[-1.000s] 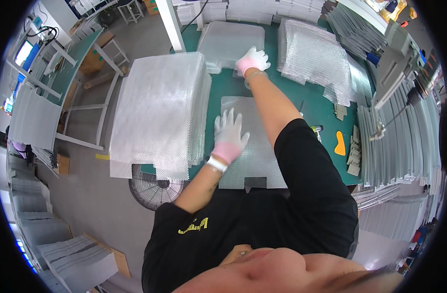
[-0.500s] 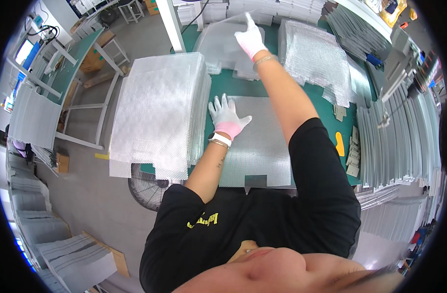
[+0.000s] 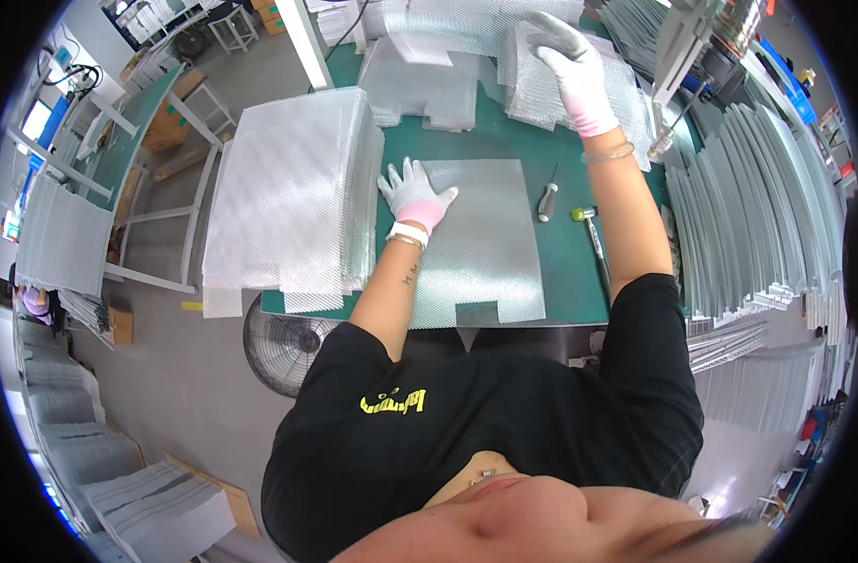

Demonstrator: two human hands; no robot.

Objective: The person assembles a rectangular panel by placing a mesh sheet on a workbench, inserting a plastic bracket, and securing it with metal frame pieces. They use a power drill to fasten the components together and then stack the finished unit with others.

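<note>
The flat silver mesh sheet of rectangular form (image 3: 485, 225) lies in the centre of the frame, on the dark green worktop (image 3: 504, 145). Its long axis runs roughly from the lower edge of the frame toward the top, and its notched end points to the lower edge, toward the person's black shirt (image 3: 504, 403).

The left hand (image 3: 417, 197), in a white and pink glove, rests at the upper left part of this sheet, palm down. Its fingers are spread apart and clamp nothing. Just to its left stands the tall stack of silver mesh sheets (image 3: 288, 188).

The right hand (image 3: 581, 83), gloved in the same way, is raised at the upper right, with bent fingers beside a pale see-through mesh sheet (image 3: 490, 28) at the top of the frame. Whether they are clamped on it, I cannot tell. The top edge cuts this sheet, so its long axis is not certain.

The step in hand seems to be handling one sheet while steadying another. In my judgement, the next move calls for a sure hold on the upper sheet's edge, without bending it.
</note>
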